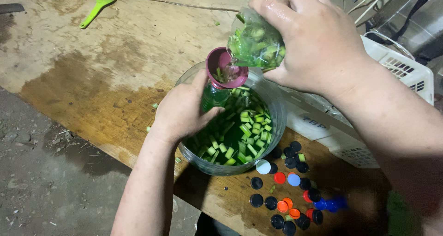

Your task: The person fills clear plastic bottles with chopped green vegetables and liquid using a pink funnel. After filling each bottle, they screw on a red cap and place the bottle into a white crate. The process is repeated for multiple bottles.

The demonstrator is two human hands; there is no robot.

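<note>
Nearest me, a scatter of round plastic bottle caps [290, 192], black, orange, blue and white, lies on the worn wooden counter [115, 56] just below my right arm. My left hand [182, 111] grips a green bottle [213, 96] topped with a maroon funnel [225, 68], inside a clear round tub of chopped green stalks [240, 134]. Above it, my right hand [314, 37] clutches a clear cup of greens [256, 42], tilted onto the funnel. Far beyond my left hand lies a green plastic spoon [97, 9].

The right hand [318, 42] tips a cup [256, 42] of green pieces into a funnel [226, 69]; the left hand [182, 111] steadies the bottle [213, 97].
</note>
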